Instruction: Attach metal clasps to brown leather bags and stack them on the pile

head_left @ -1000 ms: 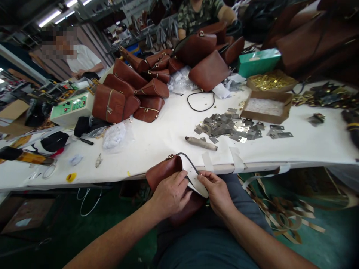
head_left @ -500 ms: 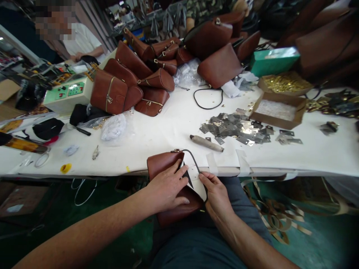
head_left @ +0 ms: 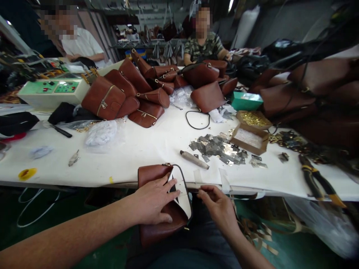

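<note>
A brown leather bag rests on my lap against the table's front edge, its flap tilted up to show a white inner face with dark edging. My left hand lies on the bag with fingers spread over its opening and the white face. To the right of the bag, apart from it, is my right hand, its thumb and fingertips curled close together; whether something small is between them cannot be made out.
On the white table lie metal plates, a wrapped rod, pliers and a cardboard box of white pieces. Brown bags are piled behind. Two people are across the table.
My right hand has let go of the flap's edge and moved off to the right. My left hand stays on the bag. The view has tilted up and turned right, bringing the pliers into sight.
</note>
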Tool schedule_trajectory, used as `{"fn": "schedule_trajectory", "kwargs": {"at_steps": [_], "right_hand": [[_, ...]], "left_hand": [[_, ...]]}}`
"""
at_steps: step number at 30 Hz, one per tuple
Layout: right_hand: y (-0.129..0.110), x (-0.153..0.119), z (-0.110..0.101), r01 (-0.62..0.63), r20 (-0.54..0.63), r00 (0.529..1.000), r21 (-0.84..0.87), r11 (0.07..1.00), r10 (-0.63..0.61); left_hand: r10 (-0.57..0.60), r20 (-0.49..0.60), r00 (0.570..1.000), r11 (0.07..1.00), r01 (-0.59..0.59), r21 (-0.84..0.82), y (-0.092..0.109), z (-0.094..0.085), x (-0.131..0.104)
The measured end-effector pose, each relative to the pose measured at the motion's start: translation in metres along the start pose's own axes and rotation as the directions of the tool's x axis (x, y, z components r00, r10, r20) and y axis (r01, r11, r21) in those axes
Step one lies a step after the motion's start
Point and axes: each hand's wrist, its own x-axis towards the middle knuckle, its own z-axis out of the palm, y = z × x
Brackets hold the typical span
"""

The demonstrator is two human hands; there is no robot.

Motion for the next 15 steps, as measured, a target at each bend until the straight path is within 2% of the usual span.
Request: {"fn": "schedule_trajectory", "kwargs": {"at_steps": [2,4,5,7,9,12,15], "right_hand": [[-0.012,0.026,-0.034,0.127,-0.124,0.979,-0.262,0.957,-0.164],[-0.022,0.06,-0.064,0.221,-0.168,0.921,-0.521,0.825,-0.352],[-0.026,0.077,-0.077,0.222,-0.163,0.896,-0.64,0.735,-0.413],[-0.03,0.109,-0.095,0.158,-0.114,0.903,-0.808,0.567,-0.414],[-0.029,0.13,-0.104,0.113,-0.074,0.925,-0.884,0.455,-0.372],[-0.027,0.142,-0.106,0.127,-0.047,0.926,-0.895,0.427,-0.375],[-0.034,0.133,-0.101,0.2,-0.046,0.907,-0.827,0.525,-0.419]], "left_hand": [[0.005,-0.01,1.0,1.0,-0.005,-0.012,-0.002,0.003,-0.001],[0.011,-0.018,1.0,1.0,-0.011,-0.017,-0.003,0.004,-0.001],[0.016,-0.02,1.0,1.0,-0.016,-0.018,-0.004,0.004,-0.001],[0.023,-0.023,0.999,1.0,-0.024,-0.019,-0.004,0.004,-0.001],[0.024,-0.024,0.999,1.0,-0.024,-0.019,-0.004,0.002,-0.001],[0.038,-0.022,0.999,0.999,-0.039,-0.002,-0.003,-0.002,-0.001],[0.054,-0.009,0.999,0.998,-0.054,0.019,-0.004,-0.007,-0.001]]}}
